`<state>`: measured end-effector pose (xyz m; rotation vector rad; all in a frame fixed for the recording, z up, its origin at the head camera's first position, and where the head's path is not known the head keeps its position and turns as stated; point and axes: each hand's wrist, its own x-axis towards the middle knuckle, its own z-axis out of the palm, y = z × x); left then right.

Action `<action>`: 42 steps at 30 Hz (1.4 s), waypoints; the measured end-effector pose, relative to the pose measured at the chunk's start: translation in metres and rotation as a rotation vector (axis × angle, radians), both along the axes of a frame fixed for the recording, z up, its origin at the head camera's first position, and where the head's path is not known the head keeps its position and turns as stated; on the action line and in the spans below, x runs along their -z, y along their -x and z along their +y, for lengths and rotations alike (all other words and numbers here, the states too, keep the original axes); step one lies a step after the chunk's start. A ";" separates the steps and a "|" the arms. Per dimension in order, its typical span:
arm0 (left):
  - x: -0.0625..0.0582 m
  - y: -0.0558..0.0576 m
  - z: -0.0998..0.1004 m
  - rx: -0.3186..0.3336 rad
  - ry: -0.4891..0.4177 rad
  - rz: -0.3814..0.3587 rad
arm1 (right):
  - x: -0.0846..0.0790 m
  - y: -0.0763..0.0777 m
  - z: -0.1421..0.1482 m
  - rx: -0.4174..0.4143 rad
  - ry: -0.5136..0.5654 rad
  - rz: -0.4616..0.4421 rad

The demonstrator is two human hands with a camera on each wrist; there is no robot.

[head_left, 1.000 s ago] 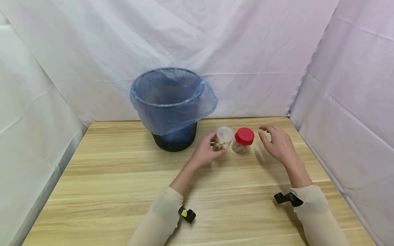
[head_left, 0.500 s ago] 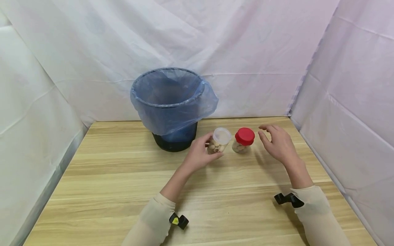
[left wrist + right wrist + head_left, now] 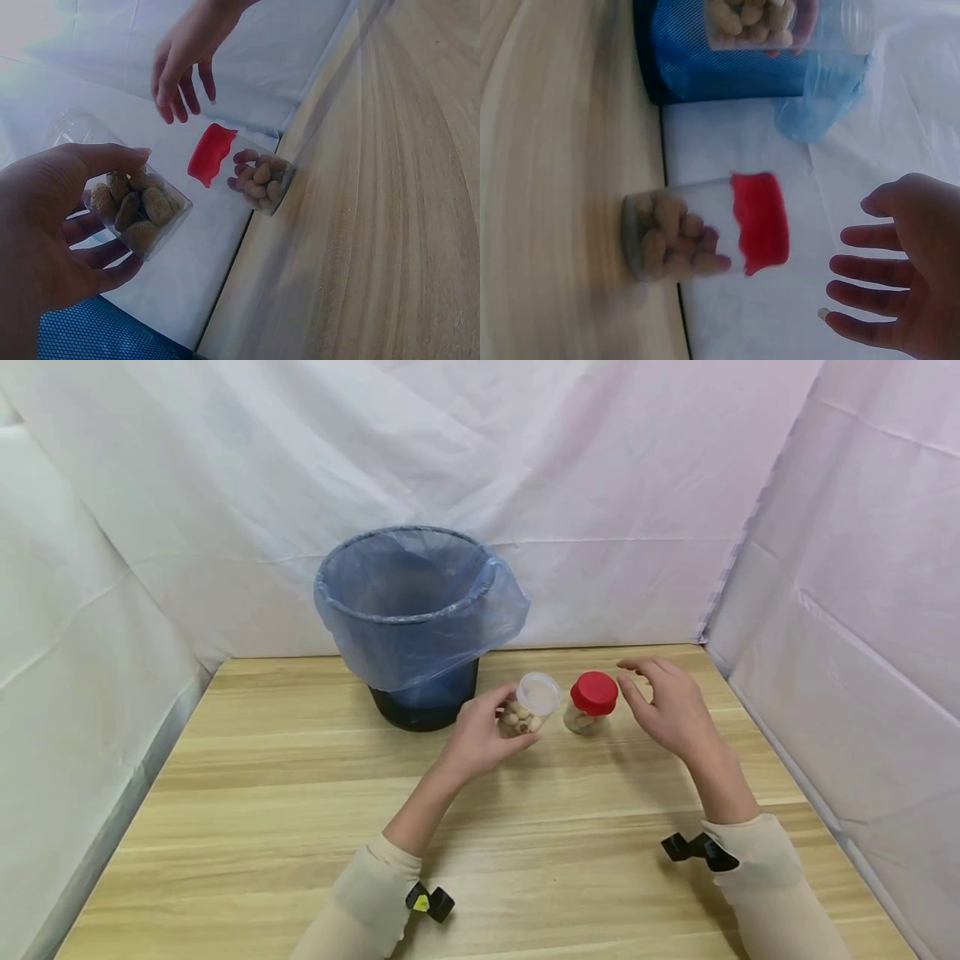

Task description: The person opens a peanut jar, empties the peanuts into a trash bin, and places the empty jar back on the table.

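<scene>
My left hand (image 3: 480, 737) grips a small clear plastic jar (image 3: 166, 219) round its side, thumb on one side and fingers on the other. Tan, nut-like pieces (image 3: 156, 204) fill its lower part. The jar is tilted and held above the table, its clear top (image 3: 539, 693) turned up. To its right, a second clear jar (image 3: 720, 202) stands upright on the table with a red lid (image 3: 595, 693) and similar pieces inside. My right hand (image 3: 671, 708) hovers just right of that lid, fingers spread and loosely bent, holding nothing; a gap shows in the right wrist view (image 3: 922, 270).
A black mesh bin (image 3: 423, 714) lined with a blue plastic bag (image 3: 420, 652) stands at the back, left of the jars. The wooden table (image 3: 262, 827) ends at a white sheet (image 3: 622, 468) behind, with more sheeting along both sides.
My left hand has shifted left and slightly nearer with its jar, away from the red-lidded one. Within the last half second, my right hand has moved slightly left toward the red lid.
</scene>
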<state>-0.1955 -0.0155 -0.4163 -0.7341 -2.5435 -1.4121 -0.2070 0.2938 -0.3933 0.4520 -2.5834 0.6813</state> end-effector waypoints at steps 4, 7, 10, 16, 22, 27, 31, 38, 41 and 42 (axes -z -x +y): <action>0.000 -0.001 -0.002 -0.036 0.026 0.032 | -0.010 -0.003 -0.015 -0.055 0.022 0.045; 0.000 -0.001 -0.003 -0.052 0.044 0.039 | -0.019 -0.007 -0.028 -0.098 0.039 0.083; -0.002 -0.001 -0.003 -0.057 0.056 0.043 | -0.027 -0.011 -0.042 -0.138 0.056 0.098; -0.005 -0.002 -0.004 -0.062 0.072 0.069 | -0.037 -0.019 -0.066 -0.224 0.084 0.105; -0.009 -0.006 -0.003 -0.049 0.095 0.089 | -0.041 -0.025 -0.083 -0.292 0.082 0.102; -0.011 -0.007 -0.003 -0.059 0.132 0.128 | -0.040 -0.028 -0.090 -0.334 0.076 0.074; -0.013 -0.009 -0.004 -0.055 0.165 0.155 | -0.037 -0.029 -0.094 -0.362 0.076 0.059; -0.016 -0.012 -0.004 -0.052 0.195 0.192 | -0.035 -0.030 -0.098 -0.395 0.093 0.059; -0.018 -0.012 -0.004 -0.057 0.197 0.204 | -0.036 -0.031 -0.098 -0.386 0.096 0.065; -0.019 -0.012 -0.004 -0.057 0.195 0.210 | -0.036 -0.032 -0.097 -0.381 0.096 0.067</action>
